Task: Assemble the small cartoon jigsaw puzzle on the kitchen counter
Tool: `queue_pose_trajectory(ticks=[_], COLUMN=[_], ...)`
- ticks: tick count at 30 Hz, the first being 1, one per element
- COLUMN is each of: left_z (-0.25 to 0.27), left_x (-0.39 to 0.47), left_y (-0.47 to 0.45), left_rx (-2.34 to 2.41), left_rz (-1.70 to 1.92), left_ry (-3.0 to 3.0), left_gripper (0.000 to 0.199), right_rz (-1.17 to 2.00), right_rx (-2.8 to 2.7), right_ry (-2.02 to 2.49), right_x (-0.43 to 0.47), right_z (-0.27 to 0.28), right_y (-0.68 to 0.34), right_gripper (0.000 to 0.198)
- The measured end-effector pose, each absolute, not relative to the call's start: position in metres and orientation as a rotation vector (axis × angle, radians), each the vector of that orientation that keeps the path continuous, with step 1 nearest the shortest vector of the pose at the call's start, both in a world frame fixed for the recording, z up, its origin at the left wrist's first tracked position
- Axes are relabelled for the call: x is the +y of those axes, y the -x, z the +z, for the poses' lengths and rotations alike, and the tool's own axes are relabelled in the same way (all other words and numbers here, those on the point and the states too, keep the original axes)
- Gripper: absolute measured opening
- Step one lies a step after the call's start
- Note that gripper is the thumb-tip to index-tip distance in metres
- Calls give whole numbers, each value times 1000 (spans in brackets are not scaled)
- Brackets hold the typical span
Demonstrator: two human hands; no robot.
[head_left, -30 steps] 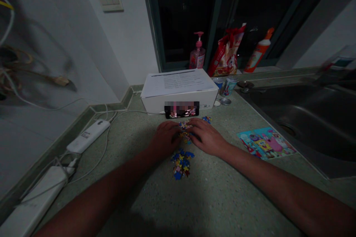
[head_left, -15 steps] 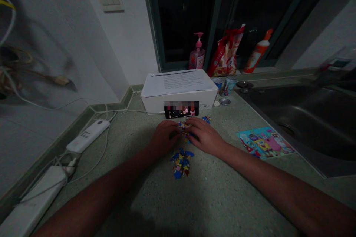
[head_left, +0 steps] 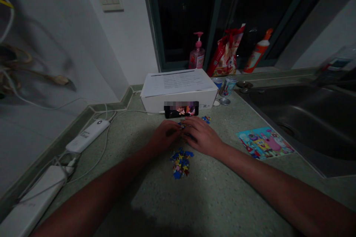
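My left hand (head_left: 164,133) is curled at a small cluster of jigsaw puzzle pieces (head_left: 182,126), its thumb and fingers closed at the cluster's left side. From the right, my right hand (head_left: 202,136) bends over the same cluster, fingers closed on it and hiding most of it. The fingertips of both hands nearly meet. Closer to me lies a loose pile of jigsaw pieces (head_left: 181,163), blue, yellow and red. A few more pieces (head_left: 206,119) lie beyond my right hand. To the right, a colourful cartoon picture card (head_left: 265,143) rests flat on the counter.
A phone (head_left: 181,110) leans against a white box (head_left: 178,83) behind my hands. Cans (head_left: 228,86) stand beside the box, left of the sink (head_left: 303,118). Power strips (head_left: 88,136) and cables run along the left. Bottles and a red bag (head_left: 226,53) stand by the window.
My right hand has shifted slightly left over the cluster, covering more of the pieces. The fingertips of both hands are closer together. The pile in front stays put.
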State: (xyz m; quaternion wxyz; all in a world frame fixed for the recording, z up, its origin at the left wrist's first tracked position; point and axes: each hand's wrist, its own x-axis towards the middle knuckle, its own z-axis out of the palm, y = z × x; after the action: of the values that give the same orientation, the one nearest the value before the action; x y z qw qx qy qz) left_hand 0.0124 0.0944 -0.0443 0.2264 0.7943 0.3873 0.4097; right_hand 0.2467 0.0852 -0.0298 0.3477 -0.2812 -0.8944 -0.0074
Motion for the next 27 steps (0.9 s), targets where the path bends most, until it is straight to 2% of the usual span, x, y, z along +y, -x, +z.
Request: queue_pose_trajectory(ticks=[9,18,27], left_z=[-41,-35,-36], left_x=[93,89,89], left_y=[-12,-9,-10], left_rx=[1040,1159,1203], left_rz=[1200,1347,1293], left_ry=[-2198,-2143,-2200], left_gripper=[24,11,10], right_rz=[0,-77,-105], right_rx=[-2263,-2059,-2005], right_ry=[738,759,876], right_x=[85,91,94], right_z=[-30,-30,-28], right_y=[-249,-258,-264], right_gripper=[20,20,19])
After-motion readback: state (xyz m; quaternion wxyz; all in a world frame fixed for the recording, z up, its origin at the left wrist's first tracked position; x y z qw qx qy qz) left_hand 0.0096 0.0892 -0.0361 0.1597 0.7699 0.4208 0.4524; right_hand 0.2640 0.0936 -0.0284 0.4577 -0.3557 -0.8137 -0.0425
